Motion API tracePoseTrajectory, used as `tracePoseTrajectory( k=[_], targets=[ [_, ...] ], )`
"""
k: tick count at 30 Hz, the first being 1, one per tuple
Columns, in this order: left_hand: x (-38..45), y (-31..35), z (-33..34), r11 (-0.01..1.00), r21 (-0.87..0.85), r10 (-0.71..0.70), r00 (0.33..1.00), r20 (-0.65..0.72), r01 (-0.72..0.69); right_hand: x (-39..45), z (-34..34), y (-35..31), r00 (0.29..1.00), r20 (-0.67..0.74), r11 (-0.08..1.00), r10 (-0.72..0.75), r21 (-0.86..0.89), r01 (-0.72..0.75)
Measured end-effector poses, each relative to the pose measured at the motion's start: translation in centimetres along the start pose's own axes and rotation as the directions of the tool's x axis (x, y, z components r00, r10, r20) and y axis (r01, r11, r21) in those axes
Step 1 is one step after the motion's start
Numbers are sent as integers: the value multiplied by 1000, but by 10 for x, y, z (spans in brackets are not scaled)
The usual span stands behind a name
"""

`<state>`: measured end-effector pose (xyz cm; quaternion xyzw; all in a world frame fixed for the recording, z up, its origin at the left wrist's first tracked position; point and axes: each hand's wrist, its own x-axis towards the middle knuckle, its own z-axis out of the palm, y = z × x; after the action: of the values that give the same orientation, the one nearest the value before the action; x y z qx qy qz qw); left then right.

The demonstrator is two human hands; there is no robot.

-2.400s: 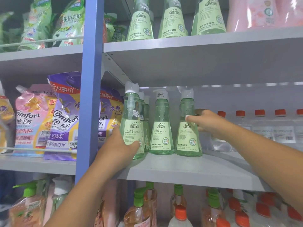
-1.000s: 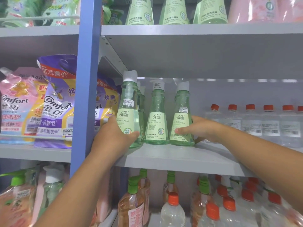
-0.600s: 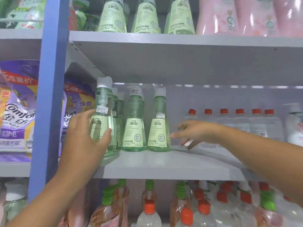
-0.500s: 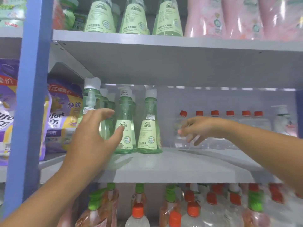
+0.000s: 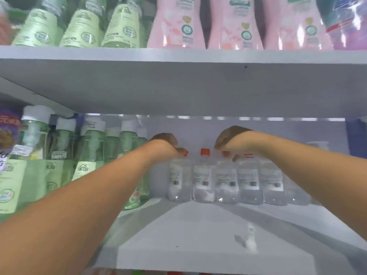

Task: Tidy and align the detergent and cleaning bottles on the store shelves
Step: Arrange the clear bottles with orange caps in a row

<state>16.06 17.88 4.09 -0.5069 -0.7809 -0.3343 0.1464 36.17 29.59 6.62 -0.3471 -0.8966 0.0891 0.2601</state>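
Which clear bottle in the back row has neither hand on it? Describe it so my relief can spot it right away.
Start at the middle shelf and look to its back wall, right of the green bottles, where a row of clear bottles stands. The second clear bottle from the left sits between the left hand and right hand. Its red cap is fully exposed; its neighbours' caps are covered by fingers.

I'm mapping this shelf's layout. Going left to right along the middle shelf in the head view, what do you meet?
Green pump bottles with white caps → left hand → clear bottles with red caps → right hand.
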Motion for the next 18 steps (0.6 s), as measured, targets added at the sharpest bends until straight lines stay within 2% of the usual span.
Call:
tracePoseTrajectory(
  k=[2, 5, 8, 12, 15, 18],
  targets=[
    [19, 10, 12, 991, 126, -47, 997, 66, 39, 16, 2, 4, 998, -25, 994, -65, -88, 63],
    [38, 14, 28, 986, 141, -108, 981, 161, 85, 42, 12, 6, 988, -13, 976, -152, -159, 148],
    [56, 14, 32, 983, 182, -14, 984, 176, -18, 66, 23, 9, 979, -26, 954, -201, -231, 189],
    [70, 5, 25, 997, 63, 30, 973, 228, -46, 85, 33, 8, 975, -89, 936, -204, -309, 168],
    [76, -2, 33, 989, 139, 21, 986, 166, -44, 91, 35, 3, 981, -75, 941, -177, -303, 147],
    [81, -8, 46, 988, 153, 14, 998, 64, -23, 94, 34, 0, 992, 19, 942, -124, -313, 124]
  ],
)
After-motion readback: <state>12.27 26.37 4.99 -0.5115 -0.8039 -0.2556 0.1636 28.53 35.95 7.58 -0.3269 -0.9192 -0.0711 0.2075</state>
